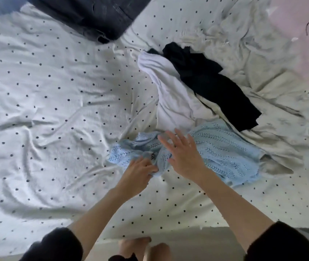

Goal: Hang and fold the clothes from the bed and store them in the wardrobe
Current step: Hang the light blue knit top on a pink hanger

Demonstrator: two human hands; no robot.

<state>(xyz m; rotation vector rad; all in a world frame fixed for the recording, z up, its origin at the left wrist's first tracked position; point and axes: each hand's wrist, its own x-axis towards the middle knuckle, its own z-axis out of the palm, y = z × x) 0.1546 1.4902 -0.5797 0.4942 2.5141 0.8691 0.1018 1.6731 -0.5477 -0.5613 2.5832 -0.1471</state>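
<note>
So the bed [46,113] fills nearly the whole view, white sheet with small dark dots, pretty wrinkled. Off to the right a plain cream blanket [274,95] is bunched up on it, and a pale pink pillow [308,40] with dark lettering sits in the far right corner. Dark jeans [93,17] lie across the far edge at the top. Near the middle there's a loose heap: a white top [170,95] and a black top [215,87] lying partly over it, touching. Just in front of those, closest to the person, is a light blue knit [225,153], crumpled, with an openwork pattern. Left hand [140,172] has its fingers curled into the knit's bunched left part, gripping it. Right hand [183,153] hovers over the middle of the knit, fingers spread and straight, holding nothing; can't tell if it's touching the fabric. Both arms wear black sleeves [281,243] pushed up.
</note>
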